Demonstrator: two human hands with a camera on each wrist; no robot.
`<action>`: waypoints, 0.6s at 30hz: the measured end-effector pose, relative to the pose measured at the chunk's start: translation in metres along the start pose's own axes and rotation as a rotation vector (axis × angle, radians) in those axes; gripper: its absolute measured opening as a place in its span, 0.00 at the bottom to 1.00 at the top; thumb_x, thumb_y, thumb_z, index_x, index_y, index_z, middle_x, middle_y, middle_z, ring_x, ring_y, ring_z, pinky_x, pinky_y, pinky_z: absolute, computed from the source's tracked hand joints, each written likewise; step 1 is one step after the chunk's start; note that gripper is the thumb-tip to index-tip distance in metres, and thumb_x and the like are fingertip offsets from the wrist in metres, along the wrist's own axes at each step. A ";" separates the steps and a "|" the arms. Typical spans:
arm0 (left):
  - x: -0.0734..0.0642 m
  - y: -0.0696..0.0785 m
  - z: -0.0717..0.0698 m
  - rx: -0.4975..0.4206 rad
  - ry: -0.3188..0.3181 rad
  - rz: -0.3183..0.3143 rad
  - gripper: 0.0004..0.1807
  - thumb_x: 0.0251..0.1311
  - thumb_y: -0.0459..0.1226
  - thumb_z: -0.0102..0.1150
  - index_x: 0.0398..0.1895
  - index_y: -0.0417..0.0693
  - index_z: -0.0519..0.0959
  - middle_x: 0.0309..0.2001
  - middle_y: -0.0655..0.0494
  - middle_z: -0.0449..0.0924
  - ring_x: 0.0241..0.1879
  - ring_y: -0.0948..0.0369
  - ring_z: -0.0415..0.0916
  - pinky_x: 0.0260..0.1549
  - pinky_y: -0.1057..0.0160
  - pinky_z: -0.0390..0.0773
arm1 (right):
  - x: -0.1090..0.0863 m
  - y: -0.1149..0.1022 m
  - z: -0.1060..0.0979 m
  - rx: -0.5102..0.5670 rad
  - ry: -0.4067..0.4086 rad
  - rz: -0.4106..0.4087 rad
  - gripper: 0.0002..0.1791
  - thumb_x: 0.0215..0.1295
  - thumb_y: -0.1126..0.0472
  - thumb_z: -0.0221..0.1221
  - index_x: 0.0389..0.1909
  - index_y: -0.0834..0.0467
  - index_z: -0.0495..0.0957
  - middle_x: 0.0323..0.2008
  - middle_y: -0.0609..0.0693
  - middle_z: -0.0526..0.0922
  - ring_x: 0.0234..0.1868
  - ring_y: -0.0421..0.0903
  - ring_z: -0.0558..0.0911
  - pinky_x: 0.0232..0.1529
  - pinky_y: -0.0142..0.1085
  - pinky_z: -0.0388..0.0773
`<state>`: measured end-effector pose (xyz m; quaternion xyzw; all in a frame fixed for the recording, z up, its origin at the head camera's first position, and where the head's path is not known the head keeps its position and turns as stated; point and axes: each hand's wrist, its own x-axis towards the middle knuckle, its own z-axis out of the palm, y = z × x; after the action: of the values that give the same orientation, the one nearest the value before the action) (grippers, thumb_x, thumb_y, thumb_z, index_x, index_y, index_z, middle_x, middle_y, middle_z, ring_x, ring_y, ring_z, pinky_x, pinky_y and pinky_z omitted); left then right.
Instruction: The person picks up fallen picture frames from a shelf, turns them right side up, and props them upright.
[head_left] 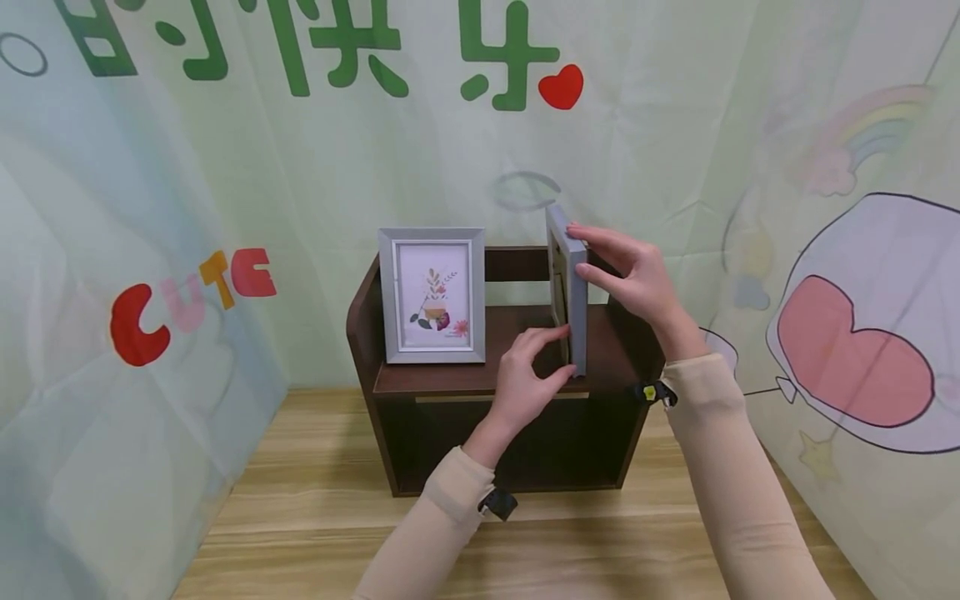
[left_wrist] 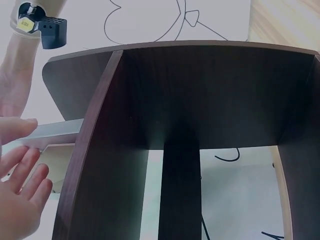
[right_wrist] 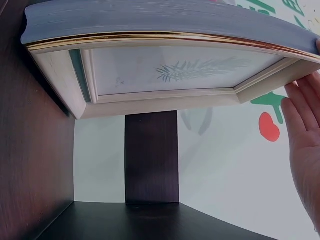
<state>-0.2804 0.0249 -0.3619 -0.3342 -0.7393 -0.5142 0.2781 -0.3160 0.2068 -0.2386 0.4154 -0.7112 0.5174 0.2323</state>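
A grey picture frame (head_left: 577, 308) stands upright on the right part of a dark brown shelf's upper board, turned nearly edge-on in the head view. Its backing faces left, and the right wrist view shows a pale leaf print (right_wrist: 205, 70) inside its cream inner border. My right hand (head_left: 633, 271) holds its upper corner, fingers over the top and thumb on the near edge. Lower down, my left hand (head_left: 525, 375) pinches the near edge between thumb and fingers. To the left, a second grey frame (head_left: 432, 296) with a flower print faces forward on the same board.
The dark brown shelf (head_left: 502, 492) has side walls, an open lower compartment and a back bar (head_left: 517, 265). It stands on a wood-grain tabletop (head_left: 315, 467). Printed cloth (head_left: 660, 150) hangs behind and at both sides.
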 end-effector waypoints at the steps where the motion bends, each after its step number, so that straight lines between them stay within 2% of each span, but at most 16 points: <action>1: 0.000 0.000 0.000 -0.001 0.005 -0.001 0.25 0.50 0.33 0.69 0.54 0.48 0.78 0.50 0.54 0.79 0.53 0.59 0.73 0.55 0.59 0.74 | 0.000 0.000 0.000 -0.001 -0.001 0.006 0.25 0.56 0.74 0.61 0.58 0.66 0.74 0.59 0.59 0.76 0.64 0.47 0.72 0.65 0.35 0.67; 4: 0.001 0.000 0.001 -0.001 0.028 0.000 0.23 0.51 0.34 0.69 0.53 0.47 0.79 0.48 0.54 0.79 0.52 0.59 0.74 0.55 0.60 0.74 | 0.000 0.001 0.000 0.001 -0.003 0.010 0.25 0.57 0.74 0.61 0.58 0.66 0.74 0.60 0.59 0.76 0.64 0.47 0.72 0.65 0.37 0.66; 8: 0.003 -0.001 0.004 0.024 0.103 -0.013 0.19 0.49 0.31 0.70 0.47 0.42 0.81 0.45 0.52 0.81 0.48 0.58 0.78 0.50 0.60 0.77 | 0.000 0.002 -0.001 0.007 -0.001 -0.003 0.25 0.56 0.76 0.61 0.57 0.67 0.74 0.59 0.60 0.76 0.64 0.48 0.72 0.65 0.37 0.66; 12: 0.005 -0.001 0.007 0.084 0.163 -0.102 0.16 0.48 0.31 0.70 0.42 0.40 0.81 0.40 0.51 0.81 0.42 0.56 0.79 0.45 0.59 0.79 | -0.001 0.003 -0.002 0.018 0.000 -0.013 0.25 0.56 0.76 0.61 0.57 0.67 0.74 0.59 0.60 0.76 0.63 0.47 0.73 0.65 0.38 0.67; 15: 0.006 -0.001 0.009 0.113 0.163 -0.175 0.15 0.48 0.32 0.70 0.41 0.40 0.81 0.39 0.50 0.81 0.41 0.56 0.79 0.44 0.59 0.79 | -0.001 0.004 -0.001 0.028 0.001 -0.017 0.25 0.56 0.76 0.60 0.58 0.68 0.74 0.59 0.60 0.76 0.63 0.48 0.73 0.65 0.40 0.66; 18: 0.006 0.000 0.012 0.109 0.153 -0.205 0.14 0.49 0.32 0.69 0.41 0.39 0.81 0.39 0.50 0.81 0.41 0.55 0.79 0.44 0.58 0.79 | 0.000 0.002 0.000 0.030 0.005 -0.014 0.25 0.56 0.77 0.60 0.57 0.68 0.74 0.58 0.60 0.76 0.63 0.48 0.73 0.65 0.42 0.66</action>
<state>-0.2853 0.0378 -0.3615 -0.2013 -0.7731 -0.5230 0.2972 -0.3176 0.2075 -0.2400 0.4225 -0.6999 0.5274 0.2313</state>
